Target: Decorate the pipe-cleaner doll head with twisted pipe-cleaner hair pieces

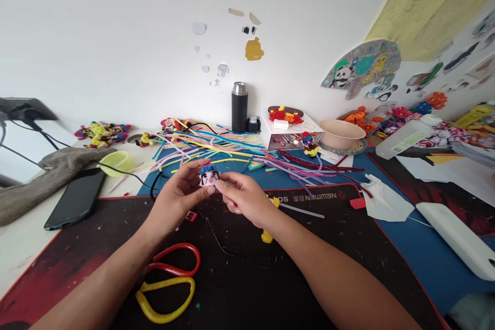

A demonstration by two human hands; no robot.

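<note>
Between my two hands is a small white doll head (209,177) with blue and red on top and dark painted features. My left hand (181,191) grips it from the left, thumb below and fingers behind. From the right, my right hand (243,196) pinches its edge with thumb and forefinger. Below the hands a thin black cord (228,252) lies on the dark desk mat (232,294). Scissors with red and yellow handles (166,281) rest near my left forearm. A yellow object (266,236) is partly hidden by my right wrist.
Coloured pipe cleaners (216,144) are heaped behind the hands. A black thermos (240,108), a white box (288,136) and a pink bowl (341,133) stand along the wall. At left lies a black phone (77,198); at right are a crumpled tissue (386,198) and a white device (458,240).
</note>
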